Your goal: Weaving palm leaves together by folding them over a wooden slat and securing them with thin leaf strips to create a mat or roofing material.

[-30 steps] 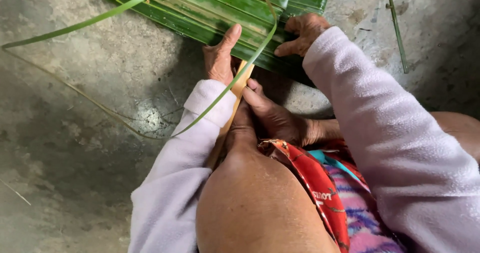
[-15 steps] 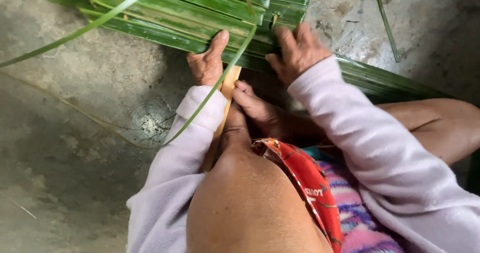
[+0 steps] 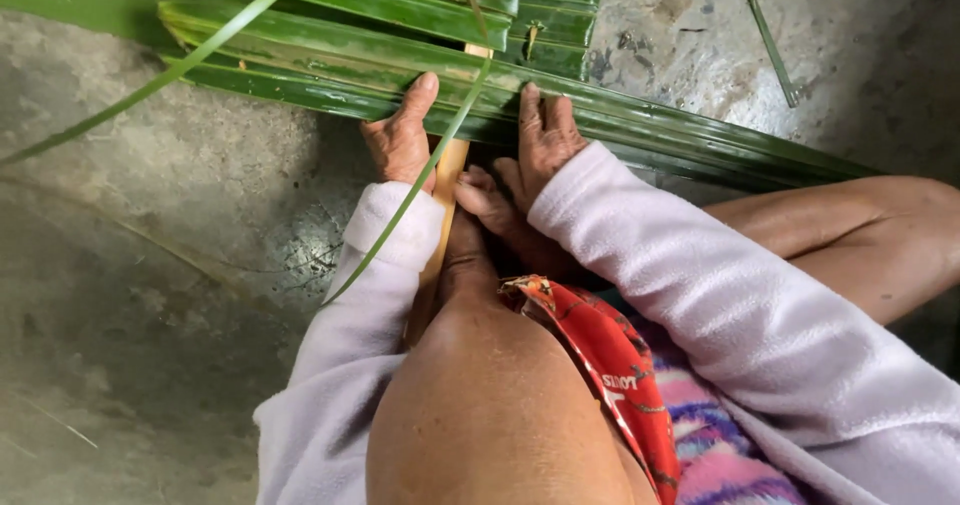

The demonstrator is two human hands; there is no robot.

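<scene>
Palm leaves (image 3: 330,60), long, green and folded, lie in overlapping rows across the top of the view on a grey concrete floor (image 3: 150,265). The left hand (image 3: 400,135) rests flat on the nearest leaf, fingers stretched out and together, thumb toward the wrist; it presses down and grips nothing. The right hand (image 3: 543,135) lies just beside it on the same leaf, fingers spread and pointing away from the body, also pressing flat with nothing clamped. Between the two hands a pale wooden stick (image 3: 440,215) runs from under the leaves back toward the person's knee (image 3: 490,405). A foot (image 3: 480,200) sits against the stick, toes touching the right hand; whether the toes pinch the stick is hard to tell from here. One thin green leaf strip (image 3: 420,180) curves loose over the left sleeve (image 3: 340,365). A red patterned cloth (image 3: 600,365) covers the lap. A bare green stem (image 3: 765,35) lies well apart on the floor at upper right.
</scene>
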